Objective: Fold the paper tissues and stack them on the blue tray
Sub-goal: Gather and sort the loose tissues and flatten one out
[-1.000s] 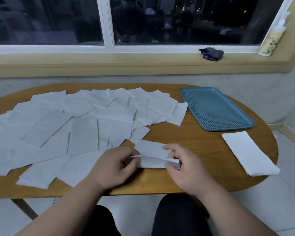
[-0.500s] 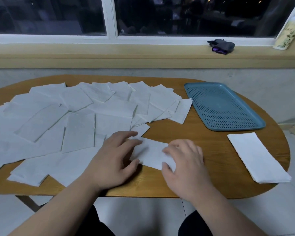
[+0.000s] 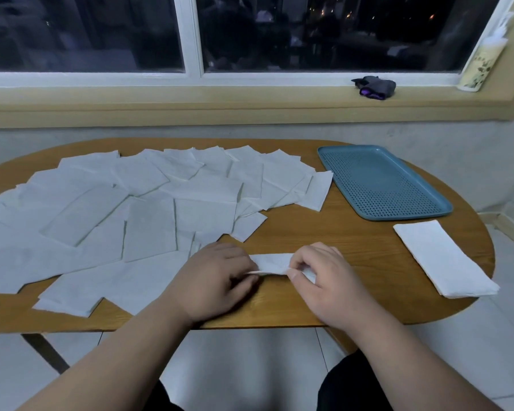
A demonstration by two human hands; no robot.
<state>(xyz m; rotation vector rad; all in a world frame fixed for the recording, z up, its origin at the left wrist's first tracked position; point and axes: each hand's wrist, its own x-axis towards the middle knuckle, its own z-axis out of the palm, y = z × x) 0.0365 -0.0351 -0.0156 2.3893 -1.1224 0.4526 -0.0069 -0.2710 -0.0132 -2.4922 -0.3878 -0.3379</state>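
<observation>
Both the left hand [image 3: 217,280] and right hand [image 3: 324,281] pinch the tissue [image 3: 272,261], seemingly mid-fold; match the edges squarely, then press the crease flat.

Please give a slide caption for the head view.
Left hand and right hand pinch a paper tissue mid-fold, with spread tissues and a blue tray beyond.

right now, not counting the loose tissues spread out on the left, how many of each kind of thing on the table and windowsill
tray: 1
tissue being folded: 1
folded tissue pile: 1
bottle: 1
dark cloth: 1
total: 5
</observation>
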